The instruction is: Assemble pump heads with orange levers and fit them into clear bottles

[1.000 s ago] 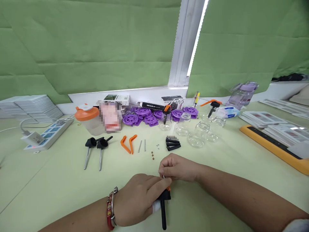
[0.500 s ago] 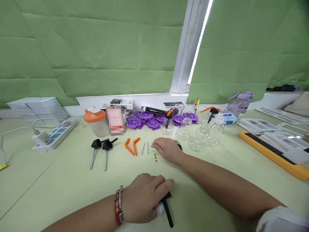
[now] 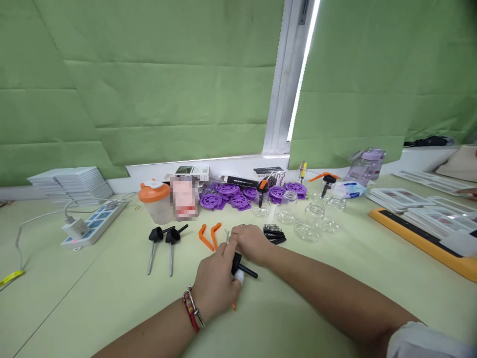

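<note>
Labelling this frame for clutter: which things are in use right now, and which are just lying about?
In use:
- left hand, grip shut on the black handle part
- right hand, at the metal pin

Lying about:
- two orange levers
- two black knobs with rods
- purple discs
- glass jars
- orange-lidded shaker
- power strip

The black box (image 3: 269, 173) on the sill reads "CU…", the rest too small.
</note>
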The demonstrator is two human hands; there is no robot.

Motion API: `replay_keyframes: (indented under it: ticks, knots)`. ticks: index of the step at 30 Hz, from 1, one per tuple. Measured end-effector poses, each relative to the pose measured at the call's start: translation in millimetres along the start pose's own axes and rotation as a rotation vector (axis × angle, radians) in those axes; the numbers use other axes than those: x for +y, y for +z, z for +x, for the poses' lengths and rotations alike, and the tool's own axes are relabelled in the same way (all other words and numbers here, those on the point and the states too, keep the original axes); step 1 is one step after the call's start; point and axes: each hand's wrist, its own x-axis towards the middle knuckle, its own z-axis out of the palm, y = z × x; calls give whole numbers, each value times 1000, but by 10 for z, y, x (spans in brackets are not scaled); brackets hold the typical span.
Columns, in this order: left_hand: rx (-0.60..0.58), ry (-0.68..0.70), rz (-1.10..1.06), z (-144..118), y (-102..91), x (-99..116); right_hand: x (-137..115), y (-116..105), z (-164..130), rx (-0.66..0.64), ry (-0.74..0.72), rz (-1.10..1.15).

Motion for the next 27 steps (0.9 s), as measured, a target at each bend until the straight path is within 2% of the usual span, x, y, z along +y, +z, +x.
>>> replay_keyframes:
  ticks: [3, 7, 10, 12, 14, 19, 24, 27]
  knots:
    - [4, -33, -12, 21, 29, -39, 13, -51, -10, 26, 73, 107]
    - [35, -64, -67, 46, 83, -106, -3, -195, -91, 74, 195, 425]
    - [54, -100, -129, 65, 114, -148, -66, -302, -220, -28, 256, 645]
    - [68, -103, -177, 75, 125, -158, -113, -326, -315, -106, 265, 722]
    - [88, -65, -220, 80, 126, -149, -148, -310, -397, -131, 282, 764]
    - [96, 46, -364, 83, 89, -100, -163, -252, -490, -4, 322, 796]
    - [142, 54, -443, 106, 87, -115, -125, -301, -504, 175, 374, 698]
    - [162, 54, -419, 168, 123, -204, -33, -324, -513, 310, 432, 657]
